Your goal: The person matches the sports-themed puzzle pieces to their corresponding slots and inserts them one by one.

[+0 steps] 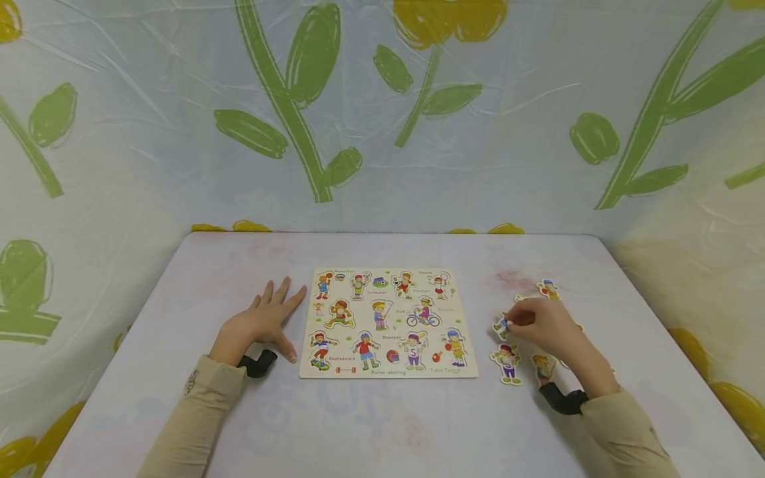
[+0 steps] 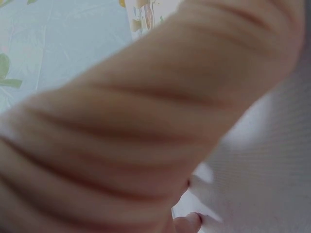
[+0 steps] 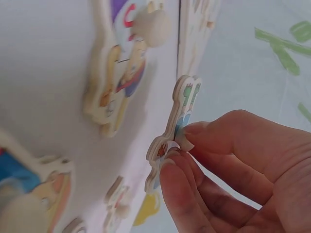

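Observation:
My right hand (image 1: pixel 550 332) pinches a flat wooden puzzle piece (image 1: pixel 500 325) by its knob, right of the puzzle board (image 1: pixel 470 362). In the right wrist view the thumb and fingers meet on the knob, and the piece (image 3: pixel 183 104) stands edge-on to the camera. Just below lies a puzzle piece of a child in a purple outfit (image 1: pixel 508 364), its round knob showing in the right wrist view. Resting on the table left of the board, my left hand (image 1: pixel 259 325) has its fingers spread and holds nothing. Skin of that hand (image 2: pixel 146 107) fills most of the left wrist view.
The board carries pictures of children at sports, with printed words. Other loose pieces lie about the right hand: one beyond it (image 1: pixel 547 289), one by the wrist (image 1: pixel 542 367), more partly hidden under it. A flower-patterned cloth (image 1: pixel 358 199) stands behind the table (image 1: pixel 358 431).

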{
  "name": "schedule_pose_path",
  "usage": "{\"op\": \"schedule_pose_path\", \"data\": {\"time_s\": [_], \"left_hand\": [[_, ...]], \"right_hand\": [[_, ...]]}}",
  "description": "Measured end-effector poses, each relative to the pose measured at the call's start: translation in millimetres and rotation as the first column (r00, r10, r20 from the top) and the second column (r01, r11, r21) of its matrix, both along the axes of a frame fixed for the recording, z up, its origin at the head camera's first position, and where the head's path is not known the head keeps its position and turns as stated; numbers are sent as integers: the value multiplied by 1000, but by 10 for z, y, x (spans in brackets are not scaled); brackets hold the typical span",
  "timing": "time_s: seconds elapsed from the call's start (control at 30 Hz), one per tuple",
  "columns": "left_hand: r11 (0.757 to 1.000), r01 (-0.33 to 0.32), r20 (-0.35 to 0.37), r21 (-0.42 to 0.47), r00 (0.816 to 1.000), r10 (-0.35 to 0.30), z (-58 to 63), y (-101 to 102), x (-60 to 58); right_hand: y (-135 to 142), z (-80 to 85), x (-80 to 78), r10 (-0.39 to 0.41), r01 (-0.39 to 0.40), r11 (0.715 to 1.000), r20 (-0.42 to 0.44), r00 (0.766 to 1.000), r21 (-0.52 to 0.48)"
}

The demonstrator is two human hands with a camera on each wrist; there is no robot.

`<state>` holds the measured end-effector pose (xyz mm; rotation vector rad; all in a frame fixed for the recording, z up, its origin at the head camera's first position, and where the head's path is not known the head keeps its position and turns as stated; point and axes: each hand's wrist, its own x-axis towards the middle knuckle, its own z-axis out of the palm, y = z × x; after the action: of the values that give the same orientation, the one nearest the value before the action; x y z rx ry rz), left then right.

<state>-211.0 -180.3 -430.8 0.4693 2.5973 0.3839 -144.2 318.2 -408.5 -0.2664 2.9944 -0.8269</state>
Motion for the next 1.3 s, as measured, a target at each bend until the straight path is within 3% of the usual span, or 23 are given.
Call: {"op": "schedule_pose_path", "data": {"time_s": [1.3], "left_hand": [[1000, -10, 2, -12, 1000, 10, 12, 14, 4]], "right_hand": [[-415, 131, -220, 82, -83, 996, -25, 996, -28]]}}
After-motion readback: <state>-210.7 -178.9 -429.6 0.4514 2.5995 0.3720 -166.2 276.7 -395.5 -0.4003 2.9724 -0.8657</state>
